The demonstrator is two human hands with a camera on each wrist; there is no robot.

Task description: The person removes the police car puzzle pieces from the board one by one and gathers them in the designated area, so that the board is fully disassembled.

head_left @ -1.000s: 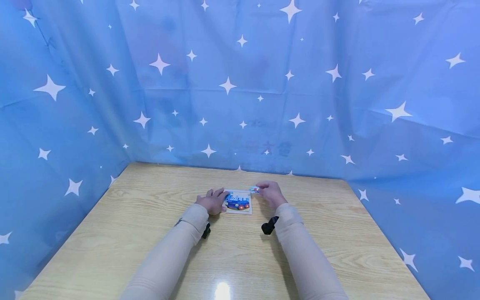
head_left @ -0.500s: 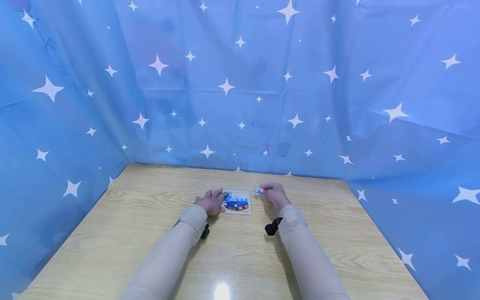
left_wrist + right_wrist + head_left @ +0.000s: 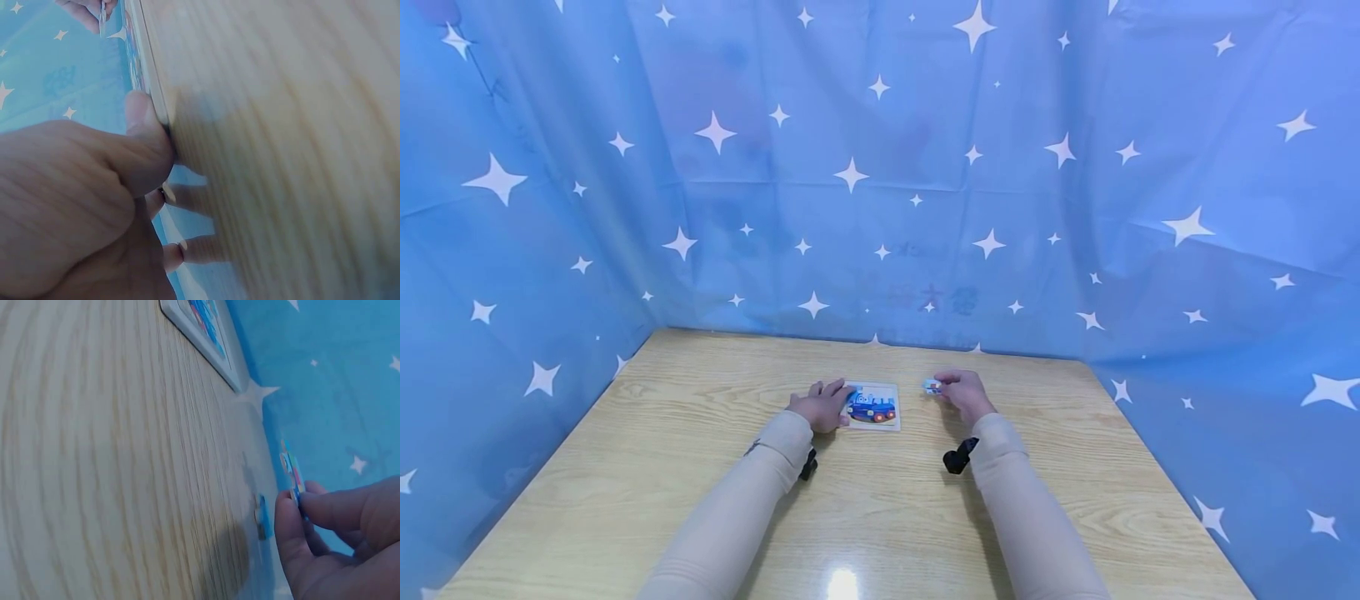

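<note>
Steadiness helps: at nine o'clock on the train puzzle (image 3: 874,407), the left hand (image 3: 819,407), fingers loosely spread, touches the edge and should hold it flat. Near two o'clock, apart from the puzzle, the right hand (image 3: 968,397) pinches a thin printed piece (image 3: 932,387); a light grip seems best. The wood-grain table (image 3: 880,500) shines; the starry curtain (image 3: 925,208) falls in soft folds.

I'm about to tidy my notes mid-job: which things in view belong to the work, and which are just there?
Belongs to the work:
- left hand, touching the train puzzle board
- right hand, pinching a puzzle piece
- what looks like a second piece, on the table

Just there:
- starry curtain
- black wrist camera
</note>
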